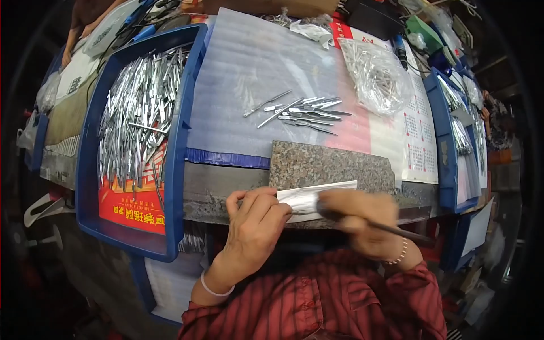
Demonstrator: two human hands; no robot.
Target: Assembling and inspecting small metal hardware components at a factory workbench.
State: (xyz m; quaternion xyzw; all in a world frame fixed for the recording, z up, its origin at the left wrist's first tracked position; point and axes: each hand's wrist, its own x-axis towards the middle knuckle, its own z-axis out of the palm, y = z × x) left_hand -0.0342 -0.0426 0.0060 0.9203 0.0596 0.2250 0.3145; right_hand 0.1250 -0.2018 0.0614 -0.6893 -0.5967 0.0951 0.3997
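Observation:
My left hand [255,224] is closed, its fingertips pinching the left end of a folded white sheet [334,187]. That sheet lies at the front edge of a speckled granite slab [328,161]. Whatever is between its layers, if anything, cannot be made out. Over the sheet's right end, my right hand [365,221] is smeared by motion, its fingers wrapped round a tool with a dark handle [405,232]. The tool's working end is too blurred to name. Beyond the slab, several slim silvery metal pieces [306,110] lie in a loose pile on plastic film.
On the left stands a blue tray [184,136] heaped with similar metal pieces. A clear plastic bag [379,79] with slim pieces sits at the back right. Blue bins [445,141] holding metal parts line the right side. Another person's arm [72,37] shows at the far left.

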